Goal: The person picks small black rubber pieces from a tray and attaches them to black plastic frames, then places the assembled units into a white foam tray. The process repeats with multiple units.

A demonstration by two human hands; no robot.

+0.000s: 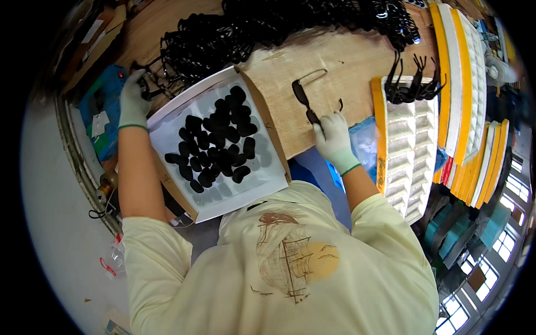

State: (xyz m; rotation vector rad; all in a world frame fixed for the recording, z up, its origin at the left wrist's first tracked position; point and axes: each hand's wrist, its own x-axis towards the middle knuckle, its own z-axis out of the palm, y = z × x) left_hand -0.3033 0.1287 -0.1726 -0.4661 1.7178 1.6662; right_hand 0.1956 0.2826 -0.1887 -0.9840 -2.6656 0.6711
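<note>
My right hand (334,138), in a white glove, closes on a pair of dark sunglasses (300,93) over the bare wood. One temple of the sunglasses points away from me. My left hand (134,100), gloved too, is at the far left beside a blue box-shaped device (105,106). Its fingers are closed on a black glasses frame (146,85), partly hidden by the glove. Between my arms a white cardboard box (245,202) sits tilted at the table's near edge. Many loose black lenses (215,137) lie in it on a pale sheet with oval pockets.
A heap of black glasses frames (223,42) stretches along the back of the wooden table (329,56). On the right stands a white compartment tray (410,151) with yellow sides, several black frames (413,86) lying across its far end. More such trays (466,84) are stacked beyond.
</note>
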